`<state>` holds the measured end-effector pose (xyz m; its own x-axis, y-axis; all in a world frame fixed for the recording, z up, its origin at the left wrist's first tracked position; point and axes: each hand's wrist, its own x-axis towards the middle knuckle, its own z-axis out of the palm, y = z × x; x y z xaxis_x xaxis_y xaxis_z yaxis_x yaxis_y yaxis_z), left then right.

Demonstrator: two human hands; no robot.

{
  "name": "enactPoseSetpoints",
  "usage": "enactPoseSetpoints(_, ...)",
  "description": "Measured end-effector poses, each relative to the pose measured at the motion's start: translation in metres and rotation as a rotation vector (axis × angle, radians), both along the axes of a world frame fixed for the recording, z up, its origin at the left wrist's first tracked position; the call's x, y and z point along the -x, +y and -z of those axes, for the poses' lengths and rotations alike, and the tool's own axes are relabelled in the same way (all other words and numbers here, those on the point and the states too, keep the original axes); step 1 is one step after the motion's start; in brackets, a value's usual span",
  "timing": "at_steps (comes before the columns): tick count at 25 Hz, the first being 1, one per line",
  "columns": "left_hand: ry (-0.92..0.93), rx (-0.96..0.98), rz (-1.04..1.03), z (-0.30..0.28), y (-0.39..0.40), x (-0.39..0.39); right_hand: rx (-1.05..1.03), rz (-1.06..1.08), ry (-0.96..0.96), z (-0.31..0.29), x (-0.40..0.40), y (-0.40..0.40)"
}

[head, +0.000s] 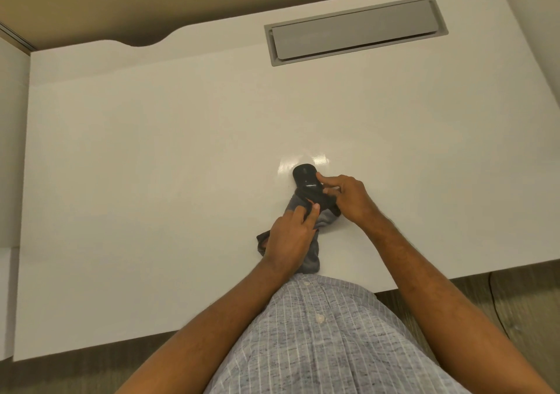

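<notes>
1. White glossy desk top (151, 181) is seen from above, with a grey rectangular cable flap (354, 30) set into its far side.
2. A black oval plastic mouse (304, 177) is found near the middle, its near end covered by a dark grey fabric cloth (312, 257).
3. The cloth is pinched by the left hand (288, 239).
4. The mouse is gripped by the right hand (348, 199), just beside the left.

I can read no text, label, brand or number anywhere here, neither on the black mouse (306, 177) nor on the table (151, 166).
</notes>
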<state>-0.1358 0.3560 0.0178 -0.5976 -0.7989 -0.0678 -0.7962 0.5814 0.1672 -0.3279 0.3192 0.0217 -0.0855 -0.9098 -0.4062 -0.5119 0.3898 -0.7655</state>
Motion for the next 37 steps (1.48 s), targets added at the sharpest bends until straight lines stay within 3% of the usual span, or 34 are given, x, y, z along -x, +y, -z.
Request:
enactPoseSetpoints(3, -0.023, -0.002, 0.042, 0.001, 0.002, 0.000, -0.052, -0.008, 0.016, -0.006, 0.002, -0.009)
enactPoseSetpoints(6, 0.015, -0.019, 0.043, 0.001, -0.003, 0.000, -0.053, -0.053, 0.174, -0.013, -0.005, -0.013)
enactPoseSetpoints(11, 0.126, -0.181, -0.051, 0.001, -0.008, -0.005, -0.007, -0.042, 0.350, -0.021, -0.021, -0.023)
enactPoseSetpoints(22, 0.487, -0.383, -0.415, -0.007, -0.053, -0.007, -0.083, 0.147, 0.021, -0.021, -0.008, -0.031)
enactPoseSetpoints(27, 0.332, -0.399, -0.335, -0.014, -0.098, 0.010, -0.080, 0.142, 0.035, -0.017, -0.006, -0.031)
enactPoseSetpoints(30, 0.262, -0.403, -0.409, -0.019, -0.116, 0.016, -0.084, 0.179, 0.014, -0.015, -0.006, -0.030)
enactPoseSetpoints(37, 0.294, -0.409, -0.573, -0.022, -0.085, 0.017, -0.095, 0.232, 0.017, -0.014, -0.010, -0.029)
